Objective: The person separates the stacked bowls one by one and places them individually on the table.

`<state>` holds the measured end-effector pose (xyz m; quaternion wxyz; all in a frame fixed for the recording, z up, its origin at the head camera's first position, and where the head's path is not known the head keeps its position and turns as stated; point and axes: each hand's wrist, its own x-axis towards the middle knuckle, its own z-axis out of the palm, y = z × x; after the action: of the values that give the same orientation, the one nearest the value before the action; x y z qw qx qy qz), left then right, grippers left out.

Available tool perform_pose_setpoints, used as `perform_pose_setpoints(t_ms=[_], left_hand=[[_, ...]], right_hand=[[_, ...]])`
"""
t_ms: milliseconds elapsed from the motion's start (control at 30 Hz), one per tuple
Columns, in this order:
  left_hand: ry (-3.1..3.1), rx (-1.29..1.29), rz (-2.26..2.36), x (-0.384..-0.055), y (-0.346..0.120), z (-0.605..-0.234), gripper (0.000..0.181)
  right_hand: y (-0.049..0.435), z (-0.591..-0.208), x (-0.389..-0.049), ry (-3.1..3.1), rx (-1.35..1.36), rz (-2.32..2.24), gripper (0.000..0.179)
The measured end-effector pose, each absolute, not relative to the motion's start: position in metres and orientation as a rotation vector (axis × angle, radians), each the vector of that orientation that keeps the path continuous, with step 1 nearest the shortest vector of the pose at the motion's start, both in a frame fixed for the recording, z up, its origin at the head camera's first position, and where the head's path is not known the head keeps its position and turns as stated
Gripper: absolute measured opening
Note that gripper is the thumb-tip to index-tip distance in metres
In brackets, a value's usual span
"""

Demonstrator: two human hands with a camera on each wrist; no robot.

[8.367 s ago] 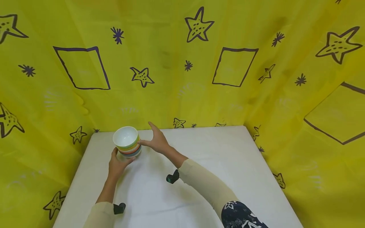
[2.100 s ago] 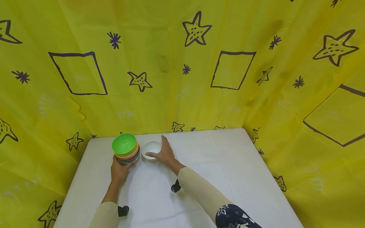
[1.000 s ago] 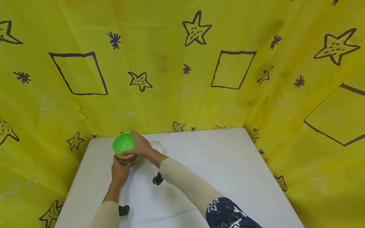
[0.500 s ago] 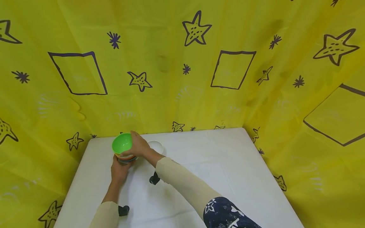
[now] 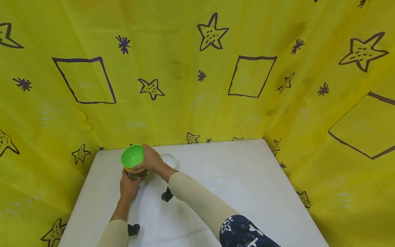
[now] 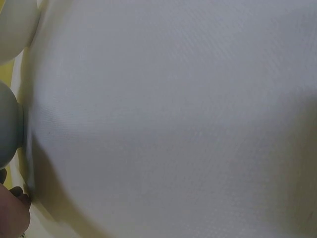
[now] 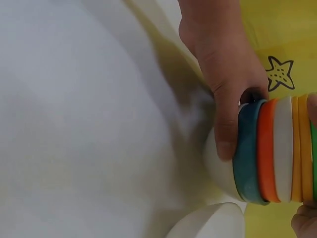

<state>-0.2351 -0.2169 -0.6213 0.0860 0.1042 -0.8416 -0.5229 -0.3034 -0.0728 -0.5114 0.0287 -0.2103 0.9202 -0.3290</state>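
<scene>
A stack of nested bowls [image 7: 283, 148] stands near the far left corner of the table. In the right wrist view its colours run from a white base through teal, orange, white and yellow to green. My left hand [image 5: 129, 187] grips the stack low down, with the thumb [image 7: 226, 141] against the white and teal bowls. At the top, my right hand [image 5: 151, 159] holds the near right side of the green bowl [image 5: 131, 157], fingers at its rim and thumb lower down. Just right of the stack sits a single white bowl [image 5: 169, 160], partly hidden by my right hand and wrist.
A white cloth covers the table [image 5: 216, 185]. Yellow curtains [image 5: 185, 113] printed with stars hang along the back and both sides, close to the table edges. Dark wrist cameras [image 5: 167, 195] hang beneath the sleeves.
The white bowl that topped the stack earlier now stands on the table to its right. My right hand has since moved left from it onto the green bowl; my left hand still grips the stack.
</scene>
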Motion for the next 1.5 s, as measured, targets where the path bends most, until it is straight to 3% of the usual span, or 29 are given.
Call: perform_pose_setpoints(t_ms=[567,1033,1500], left_hand=[[-2.454,0.294,-1.575,-0.236,-0.216,-0.625,0.095],[-2.469,0.281,-1.591,-0.235,-0.216,-0.622,0.095],[-2.521,0.321,-1.59,-0.24,-0.216,-0.624,0.108]], right_hand=[[-0.065,-0.502,-0.305,2.801,-0.708,-1.22,0.086],[-0.047,-0.482,-0.311,2.782,-0.788,-1.289,0.091],[-0.003,-0.477,-0.318,2.691,-0.542,-1.584,0.095]])
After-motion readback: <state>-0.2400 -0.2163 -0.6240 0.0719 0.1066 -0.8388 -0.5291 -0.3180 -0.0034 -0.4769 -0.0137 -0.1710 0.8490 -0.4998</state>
